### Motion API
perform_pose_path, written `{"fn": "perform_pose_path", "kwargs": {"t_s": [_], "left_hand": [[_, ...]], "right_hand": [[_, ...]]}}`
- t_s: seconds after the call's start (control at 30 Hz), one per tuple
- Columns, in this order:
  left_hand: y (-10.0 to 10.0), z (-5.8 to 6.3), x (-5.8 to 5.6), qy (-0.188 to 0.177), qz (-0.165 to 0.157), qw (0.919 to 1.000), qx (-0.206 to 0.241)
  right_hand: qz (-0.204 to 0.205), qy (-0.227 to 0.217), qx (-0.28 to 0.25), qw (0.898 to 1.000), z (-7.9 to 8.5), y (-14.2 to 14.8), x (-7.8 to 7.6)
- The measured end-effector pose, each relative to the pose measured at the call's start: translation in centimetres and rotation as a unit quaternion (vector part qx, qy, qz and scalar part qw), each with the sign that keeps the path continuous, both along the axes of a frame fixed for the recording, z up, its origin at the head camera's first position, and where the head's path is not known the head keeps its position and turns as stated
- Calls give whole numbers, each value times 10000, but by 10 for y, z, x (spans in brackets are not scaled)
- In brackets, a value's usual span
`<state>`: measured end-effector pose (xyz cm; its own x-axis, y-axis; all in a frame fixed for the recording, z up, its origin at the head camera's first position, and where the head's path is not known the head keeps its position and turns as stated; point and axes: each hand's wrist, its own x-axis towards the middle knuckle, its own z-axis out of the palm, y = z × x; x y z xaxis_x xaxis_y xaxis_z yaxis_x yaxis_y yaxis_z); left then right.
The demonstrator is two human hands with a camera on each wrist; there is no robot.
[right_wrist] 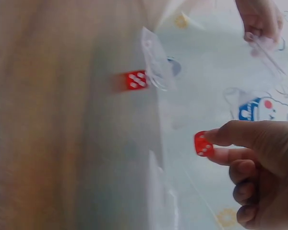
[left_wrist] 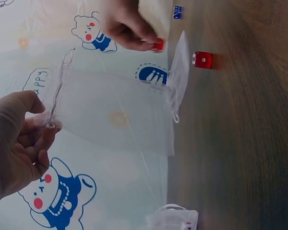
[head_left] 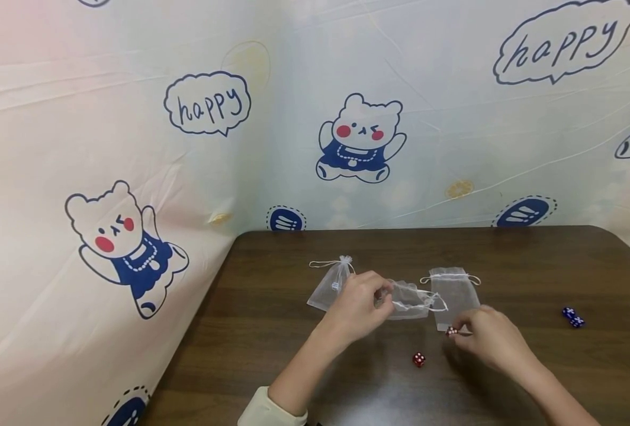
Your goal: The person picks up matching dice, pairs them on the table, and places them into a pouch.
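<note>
My left hand (head_left: pixel 359 305) pinches a sheer white drawstring pouch (left_wrist: pixel 110 110) near its corded mouth, and the pouch hangs from the fingers in the left wrist view. Between the thumb and index finger of my right hand (head_left: pixel 493 337) is a red die (right_wrist: pixel 201 143) with white pips. That hand is over the near end of a second sheer pouch (head_left: pixel 456 302), which lies flat on the table. Another red die (head_left: pixel 418 359) sits on the wood between the two hands, nearer to me.
A third pouch (head_left: pixel 322 293), gathered at its neck, lies behind my left hand with a small white die (head_left: pixel 335 285) inside. Two blue dice (head_left: pixel 573 317) rest on the brown table (head_left: pixel 533 260) at the right. A printed cloth (head_left: pixel 293 148) hangs behind the table.
</note>
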<state>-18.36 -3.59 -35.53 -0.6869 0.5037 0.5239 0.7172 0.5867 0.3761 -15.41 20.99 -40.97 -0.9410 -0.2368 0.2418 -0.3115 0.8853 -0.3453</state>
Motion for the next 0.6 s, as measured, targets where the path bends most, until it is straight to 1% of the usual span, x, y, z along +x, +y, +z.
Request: {"fn": "perform_pose_path", "kwargs": {"t_s": [0.17,0.23,0.3,0.43,0.6], "left_hand": [[0,-1,0,-13,36,10000,-46],[0,-2,0,-13,17,10000,-53],[1,-4,0,26,-2,10000,-90],[1,-4,-1,90,-83,9999,-98],[2,-4,-1,176,-125,9996,-178]], "right_hand": [[-252,641,-274,9973,17,5,-1],[-353,895,-437,9944,22,6,-1],[-450,1228,-636,9894,26,5,-1],[-479,1979,-1023,9737,30,4,0],[-255,2736,-1409,9511,37,0,-1]]}}
